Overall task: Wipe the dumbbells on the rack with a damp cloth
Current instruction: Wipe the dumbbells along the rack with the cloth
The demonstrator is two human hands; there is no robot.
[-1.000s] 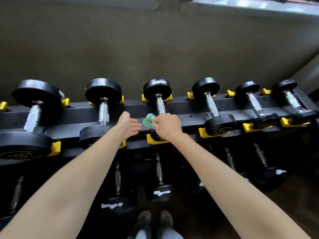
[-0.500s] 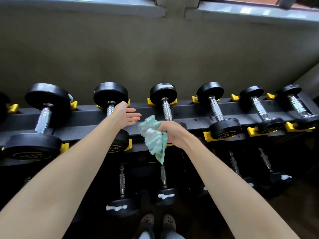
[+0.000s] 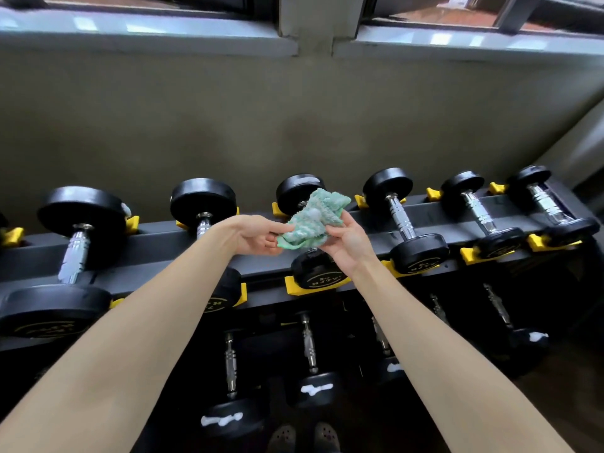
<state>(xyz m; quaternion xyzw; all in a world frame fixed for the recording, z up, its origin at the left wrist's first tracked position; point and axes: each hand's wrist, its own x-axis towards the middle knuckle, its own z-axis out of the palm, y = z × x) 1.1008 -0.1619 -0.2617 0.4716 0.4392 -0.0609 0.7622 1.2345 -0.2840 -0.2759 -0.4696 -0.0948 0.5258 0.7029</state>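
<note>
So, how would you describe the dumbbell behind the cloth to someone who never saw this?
Find the black rack against the wall and take its top row. The dumbbell is fourth from the right; unlike its neighbours, its handle is hidden by the green cloth.

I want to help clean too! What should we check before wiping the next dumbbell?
1. Is the cloth held firmly: ok, the left hand and right hand both grip it.
2. Is it spread flat for wiping: not ok, it is bunched up.
3. Is it damp enough: cannot tell.
4. Does the dumbbell just to the right sit in its yellow holders: ok.
5. Is its handle free of clutter: ok.
</note>
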